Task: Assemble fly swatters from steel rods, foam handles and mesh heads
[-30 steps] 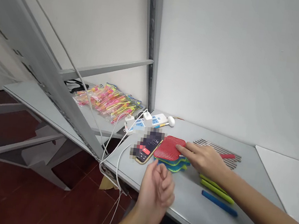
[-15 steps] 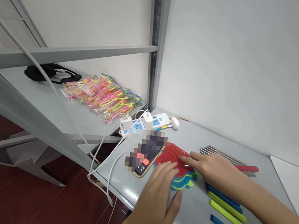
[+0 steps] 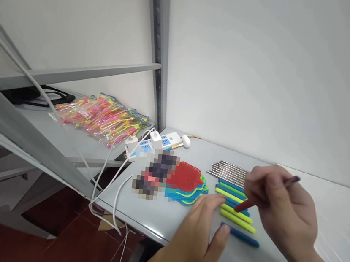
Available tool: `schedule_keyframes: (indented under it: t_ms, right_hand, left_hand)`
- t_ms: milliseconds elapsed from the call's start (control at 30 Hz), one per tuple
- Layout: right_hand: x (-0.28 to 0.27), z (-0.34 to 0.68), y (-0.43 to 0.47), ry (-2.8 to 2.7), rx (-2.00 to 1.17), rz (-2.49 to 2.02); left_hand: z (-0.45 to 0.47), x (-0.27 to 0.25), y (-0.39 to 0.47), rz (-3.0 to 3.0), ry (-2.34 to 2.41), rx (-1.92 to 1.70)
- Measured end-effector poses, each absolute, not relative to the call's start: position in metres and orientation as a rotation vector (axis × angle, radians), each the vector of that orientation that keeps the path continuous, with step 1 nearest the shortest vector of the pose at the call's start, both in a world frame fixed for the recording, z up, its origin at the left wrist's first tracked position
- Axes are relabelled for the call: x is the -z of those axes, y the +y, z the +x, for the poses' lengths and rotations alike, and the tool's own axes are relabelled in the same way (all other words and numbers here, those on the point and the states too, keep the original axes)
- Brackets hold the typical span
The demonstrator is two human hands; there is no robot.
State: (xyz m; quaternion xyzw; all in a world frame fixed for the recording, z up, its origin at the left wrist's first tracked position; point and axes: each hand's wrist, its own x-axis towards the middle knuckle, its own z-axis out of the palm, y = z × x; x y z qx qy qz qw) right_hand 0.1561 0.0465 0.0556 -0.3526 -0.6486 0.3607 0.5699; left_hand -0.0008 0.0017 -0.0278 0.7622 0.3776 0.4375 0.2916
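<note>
My right hand [image 3: 281, 212] is raised over the table, its fingers closed around a red plastic tube [image 3: 242, 205] whose dark end pokes out behind the thumb. Fingers extended and thumb apart, my left hand [image 3: 197, 235] is low over the table, nearest the row of tubes; whether it touches one I cannot tell. These blue, green and yellow tubes [image 3: 237, 220] lie side by side, partly hidden by both hands. Left of them is a stack of mesh fly swatter heads [image 3: 186, 177], red on top, blue and yellow-green below. Several thin metal rods [image 3: 229, 170] lie behind the tubes.
A partly blurred phone [image 3: 160, 167] lies left of the stack. Behind it are a power strip [image 3: 170, 139] with chargers and white cables [image 3: 115, 202] hanging over the table edge. Packaged colourful items [image 3: 103, 118] cover the left shelf, beside a metal post [image 3: 159, 52].
My right hand has lifted off the red swatter head and moved right, now holding the red tube that lay across the rods. My left hand has shifted from the stack toward the tubes.
</note>
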Motion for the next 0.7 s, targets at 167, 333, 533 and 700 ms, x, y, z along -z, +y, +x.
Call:
schedule_keyframes:
  t_ms: [167, 333, 533, 700]
  right_hand:
    - [-0.064, 0.154, 0.001, -0.806, -1.129, -0.624]
    - [-0.054, 0.177, -0.039, -0.551, -1.292, -0.632]
    - [-0.028, 0.221, -0.049, -0.464, -1.366, -0.726]
    - [-0.012, 0.251, -0.052, -0.379, -1.261, -0.685]
  left_hand:
    - [0.042, 0.000, -0.022, 1.852, 0.951, -0.932]
    - [0.064, 0.001, -0.052, 1.867, 0.935, -0.721]
    - [0.099, 0.016, -0.061, 1.944, 0.937, -0.656]
    - [0.131, 0.019, -0.056, 2.308, 1.093, -0.592]
